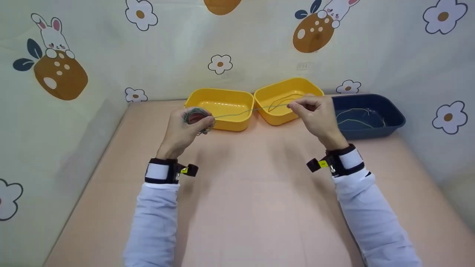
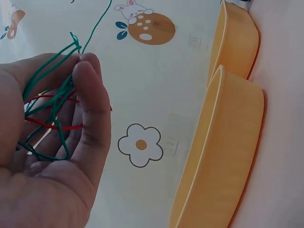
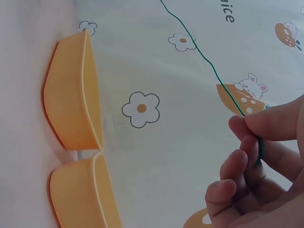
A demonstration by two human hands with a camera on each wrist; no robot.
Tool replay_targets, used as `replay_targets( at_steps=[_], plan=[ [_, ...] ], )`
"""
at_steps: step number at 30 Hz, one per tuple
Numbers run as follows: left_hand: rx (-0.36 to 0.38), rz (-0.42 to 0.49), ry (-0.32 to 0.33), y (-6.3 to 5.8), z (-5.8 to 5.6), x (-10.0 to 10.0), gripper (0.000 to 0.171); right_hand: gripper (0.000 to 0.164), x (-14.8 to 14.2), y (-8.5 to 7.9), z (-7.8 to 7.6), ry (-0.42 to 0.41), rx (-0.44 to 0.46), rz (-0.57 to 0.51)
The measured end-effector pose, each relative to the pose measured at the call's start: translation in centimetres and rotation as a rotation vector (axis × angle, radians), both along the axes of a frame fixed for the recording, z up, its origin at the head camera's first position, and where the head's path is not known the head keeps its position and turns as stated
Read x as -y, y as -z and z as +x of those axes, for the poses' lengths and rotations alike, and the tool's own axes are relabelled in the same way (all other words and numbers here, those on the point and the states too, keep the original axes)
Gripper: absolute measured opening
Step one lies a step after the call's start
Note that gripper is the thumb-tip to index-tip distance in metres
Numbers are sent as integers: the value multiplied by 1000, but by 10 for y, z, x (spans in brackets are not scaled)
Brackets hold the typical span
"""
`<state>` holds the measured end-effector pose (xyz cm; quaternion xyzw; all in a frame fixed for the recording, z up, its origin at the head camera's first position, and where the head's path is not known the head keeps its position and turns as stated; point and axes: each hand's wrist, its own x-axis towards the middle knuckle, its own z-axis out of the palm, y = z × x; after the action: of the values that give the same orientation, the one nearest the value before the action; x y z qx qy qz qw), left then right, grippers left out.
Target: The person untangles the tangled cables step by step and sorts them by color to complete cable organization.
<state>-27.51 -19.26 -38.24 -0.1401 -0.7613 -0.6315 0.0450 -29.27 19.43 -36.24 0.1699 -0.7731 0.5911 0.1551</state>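
Note:
My left hand (image 1: 182, 128) holds a tangled bundle of cords (image 2: 52, 104), green and red with a pale strand, thumb and fingertips pinching it. From that bundle one green cord (image 3: 209, 61) stretches across to my right hand (image 1: 313, 115), which pinches its other part between thumb and forefinger. A short loop of the green cord hangs inside the right fingers in the right wrist view. Both hands are held up in the air, the left before the left yellow bin (image 1: 233, 124), the right between the second yellow bin (image 1: 276, 118) and the dark blue bin (image 1: 371, 131).
The bins stand side by side at the back of the peach-coloured table (image 1: 245, 207). Yellowish cord (image 1: 284, 100) lies in the second yellow bin, and a pale yellow cord (image 1: 352, 120) in the blue one. A patterned backdrop (image 1: 178, 52) rises behind.

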Motion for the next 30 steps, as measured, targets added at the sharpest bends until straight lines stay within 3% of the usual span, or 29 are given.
replay_targets(
  at_steps=[8, 19, 25, 30],
  plan=[
    [20, -9, -20, 1, -2, 2, 23, 11, 4, 0, 0, 110, -45, -33],
    [-73, 183, -244, 1, -2, 13, 22, 16, -2, -5, 3, 40, 77, 93],
    [-80, 260, -323, -3, -2, 14, 26, 16, 10, 1, -1, 115, 59, 62],
    [-98, 300, -348, -5, -1, 15, 31, 17, 31, 11, -19, 186, 48, 178]
  ],
)
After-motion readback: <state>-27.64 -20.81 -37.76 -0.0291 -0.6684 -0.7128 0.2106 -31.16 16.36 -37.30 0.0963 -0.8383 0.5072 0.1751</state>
